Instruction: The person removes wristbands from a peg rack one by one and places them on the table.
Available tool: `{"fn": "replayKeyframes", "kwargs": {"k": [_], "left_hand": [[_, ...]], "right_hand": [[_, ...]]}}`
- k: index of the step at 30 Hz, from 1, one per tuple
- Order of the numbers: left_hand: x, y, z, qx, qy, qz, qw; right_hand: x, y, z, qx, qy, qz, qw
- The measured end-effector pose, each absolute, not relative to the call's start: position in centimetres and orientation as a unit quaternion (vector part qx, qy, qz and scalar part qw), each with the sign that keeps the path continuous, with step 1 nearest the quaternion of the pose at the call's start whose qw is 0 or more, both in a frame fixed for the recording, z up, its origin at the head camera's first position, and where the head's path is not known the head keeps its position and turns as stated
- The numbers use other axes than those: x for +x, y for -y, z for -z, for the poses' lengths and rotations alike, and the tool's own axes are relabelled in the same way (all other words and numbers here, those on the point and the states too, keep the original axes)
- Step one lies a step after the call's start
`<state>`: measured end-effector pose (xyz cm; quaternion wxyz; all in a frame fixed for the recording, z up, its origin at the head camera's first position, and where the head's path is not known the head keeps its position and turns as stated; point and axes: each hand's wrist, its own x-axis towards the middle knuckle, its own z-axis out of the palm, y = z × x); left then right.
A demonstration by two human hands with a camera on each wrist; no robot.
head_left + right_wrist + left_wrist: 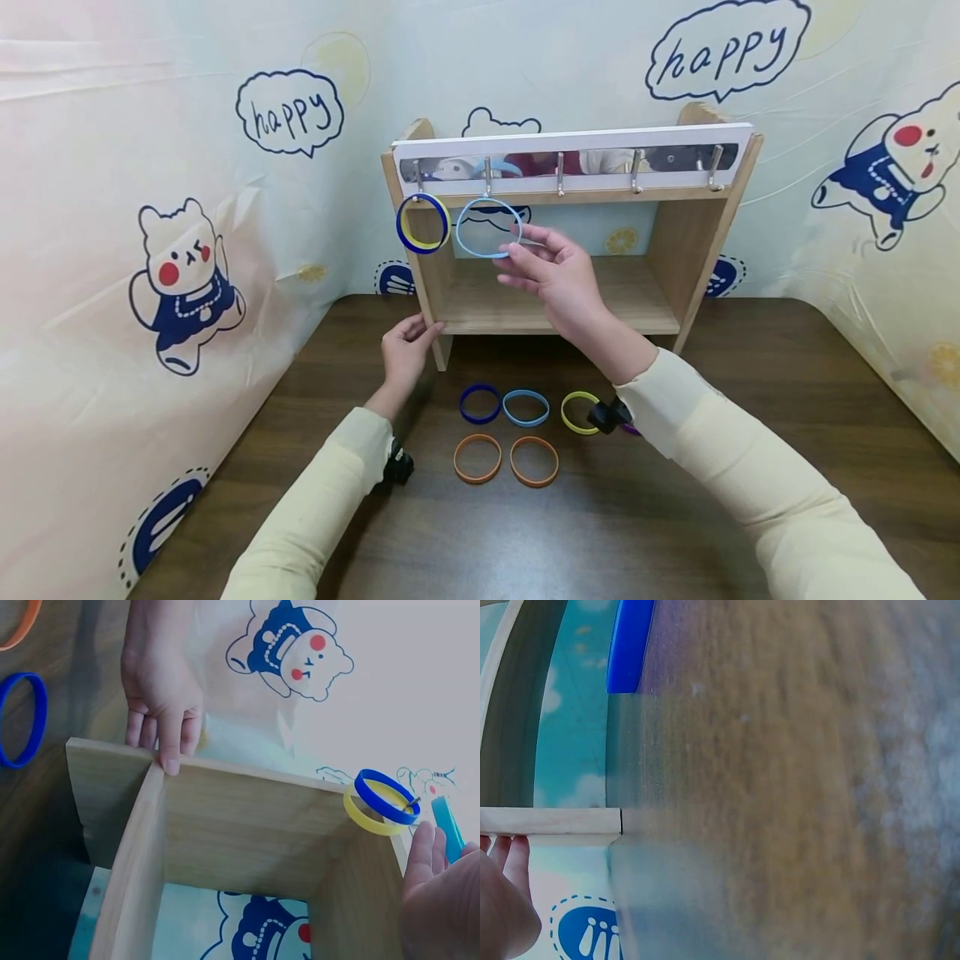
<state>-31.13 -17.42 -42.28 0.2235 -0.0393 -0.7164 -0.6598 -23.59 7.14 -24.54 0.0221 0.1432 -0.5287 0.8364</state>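
Note:
My right hand point(558, 275) pinches a light blue wristband point(480, 255) between thumb and fingers. The band is upright at the second hook point(487, 177) of a wooden rack point(555, 321); I cannot tell whether it is on the hook. A dark blue wristband point(397, 816) and a yellow wristband point(360, 820) hang together on the leftmost hook point(417, 177). Low on the rack's left side panel, my left hand point(405, 354) grips the edge, thumb in front and fingers on the outer face. The left wrist view shows that hand point(506, 907) against the wood.
On the brown table point(465, 533) lie a dark blue band point(480, 422), a light blue band point(527, 425), a yellow band point(564, 413), two orange bands point(477, 481) and a purple one point(630, 430), partly hidden by the right sleeve. Three more hooks line the rack's right. A printed cloth point(225, 333) hangs behind.

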Motion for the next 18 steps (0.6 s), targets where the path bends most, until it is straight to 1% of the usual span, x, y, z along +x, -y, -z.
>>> {"fn": "replayKeyframes", "kwargs": {"k": [18], "left_hand": [[-31.1, 17.4, 42.2, -0.031, 0.72, 0.657, 0.223]], "right_hand": [[-21.6, -10.5, 27.7, 0.152, 0.558, -0.816, 0.007]]}}
